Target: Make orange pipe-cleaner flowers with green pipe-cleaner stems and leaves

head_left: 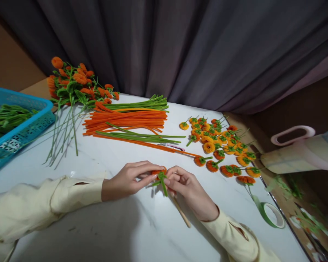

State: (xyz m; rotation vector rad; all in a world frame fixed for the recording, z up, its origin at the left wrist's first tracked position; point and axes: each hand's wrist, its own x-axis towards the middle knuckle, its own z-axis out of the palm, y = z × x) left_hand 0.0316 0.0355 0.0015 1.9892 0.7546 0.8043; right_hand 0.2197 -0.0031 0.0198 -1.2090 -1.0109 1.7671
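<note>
An orange pipe-cleaner flower (156, 171) with green pipe-cleaner ends (163, 183) on its underside is held low over the white table. My left hand (135, 177) grips the orange rim between thumb and fingers. From the other side, my right hand (184, 187) pinches at the green part, its thumb and fingertips closed close to the flower. A thin wooden stick (183, 214) slants out from under my right hand; whether that hand holds it or it lies on the table, I cannot tell.
Orange pipe cleaners (125, 120) and green ones (142, 105) lie beyond my hands. Several finished flower heads (209, 147) spread at right, near green tape (273, 215) and a large bottle (295, 153). A blue basket (43, 116) and long-stemmed flowers (79, 78) are at left.
</note>
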